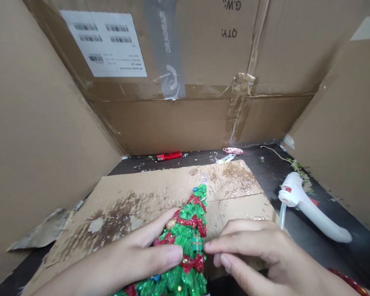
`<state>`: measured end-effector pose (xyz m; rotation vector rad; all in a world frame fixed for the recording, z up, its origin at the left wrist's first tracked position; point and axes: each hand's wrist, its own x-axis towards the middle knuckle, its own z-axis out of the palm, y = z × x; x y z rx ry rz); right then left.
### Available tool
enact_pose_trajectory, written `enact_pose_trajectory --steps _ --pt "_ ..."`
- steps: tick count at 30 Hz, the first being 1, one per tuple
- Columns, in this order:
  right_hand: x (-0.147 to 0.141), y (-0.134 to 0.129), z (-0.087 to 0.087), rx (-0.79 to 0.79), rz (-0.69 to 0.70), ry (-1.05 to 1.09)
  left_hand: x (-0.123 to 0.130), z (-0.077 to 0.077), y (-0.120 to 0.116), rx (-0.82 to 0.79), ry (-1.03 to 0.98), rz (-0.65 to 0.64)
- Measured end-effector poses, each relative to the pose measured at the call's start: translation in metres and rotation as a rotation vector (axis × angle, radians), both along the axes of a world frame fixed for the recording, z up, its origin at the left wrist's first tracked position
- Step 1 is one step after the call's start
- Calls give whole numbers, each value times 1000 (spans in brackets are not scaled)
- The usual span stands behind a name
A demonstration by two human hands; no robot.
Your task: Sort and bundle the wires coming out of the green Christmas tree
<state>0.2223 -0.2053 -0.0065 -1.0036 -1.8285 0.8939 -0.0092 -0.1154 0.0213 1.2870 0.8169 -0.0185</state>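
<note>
A small green Christmas tree (pixel 183 228) with red garlands and bead-like ornaments stands in front of me, its lower end cut off by the frame. My left hand (pixel 148 250) wraps its left side, thumb pressed on the front and fingers behind. On the tree's right side sits a tiny green gift box (pixel 197 243) with a cross-shaped ribbon. My right hand (pixel 253 250) is beside it, index fingertip at or very near the box's edge. The right thumb is apart from the index finger, and nothing shows between them.
A worn, glue-stained cardboard sheet (pixel 166 181) covers the dark table. On the right lies a white glue gun (pixel 314 209) with a glue stick. A red lighter (pixel 169 156) and a red-and-white string bundle (pixel 233 151) lie at the back. Cardboard walls (pixel 203 123) enclose the space.
</note>
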Motion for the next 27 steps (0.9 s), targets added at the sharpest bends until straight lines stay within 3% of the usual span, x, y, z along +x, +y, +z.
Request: enact_pose_trajectory --steps 7,13,21,27 --pt "-4 0 1 -2 -158 -57 2 3 -2 38 64 23" --pt "-11 2 -6 47 -182 -97 4 4 -3 38 72 31" --pt "-7 5 -6 439 -143 -355 9 16 -8 51 116 125" --pt "-6 8 0 591 -98 -452 9 11 -4 66 37 3"
